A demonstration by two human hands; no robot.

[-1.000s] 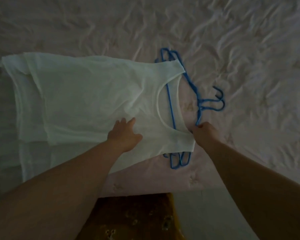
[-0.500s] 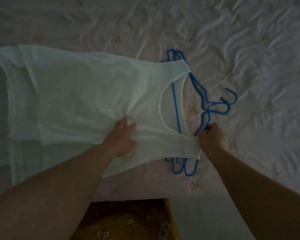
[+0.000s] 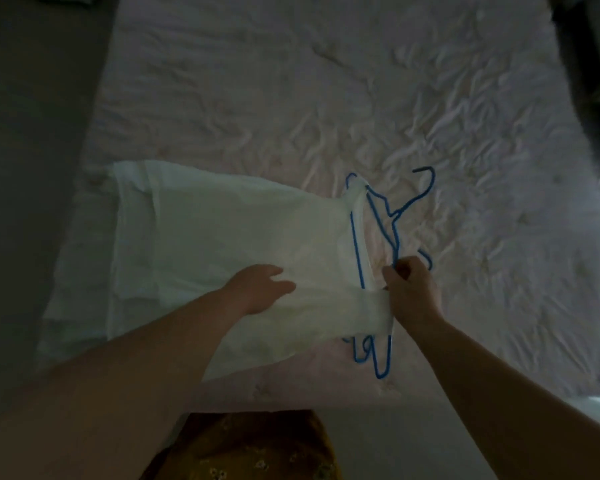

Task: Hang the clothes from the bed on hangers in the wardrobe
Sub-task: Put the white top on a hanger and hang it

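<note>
While white top (image 3: pixel 222 244) is lying flat on bed (image 3: pixel 430 98), left hand (image 3: pixel 257 292) is pressing cloth, fingers straight. Right of it, right hand (image 3: pixel 411 289) is gripping blue hangers (image 3: pixel 392 233) at neckline. Hanger going in; far shoulder on, near strap left. Wardrobe unseen, hanging left.

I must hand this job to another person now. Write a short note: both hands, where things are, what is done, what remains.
Left hand: open, resting flat on the white top.
Right hand: grips the blue hangers at the top's neckline.
The top lies on the bed, hangers partly inside it.
Done: a hanger started into the top.
Left: seat the top, carry it to the wardrobe, which is not in view.
</note>
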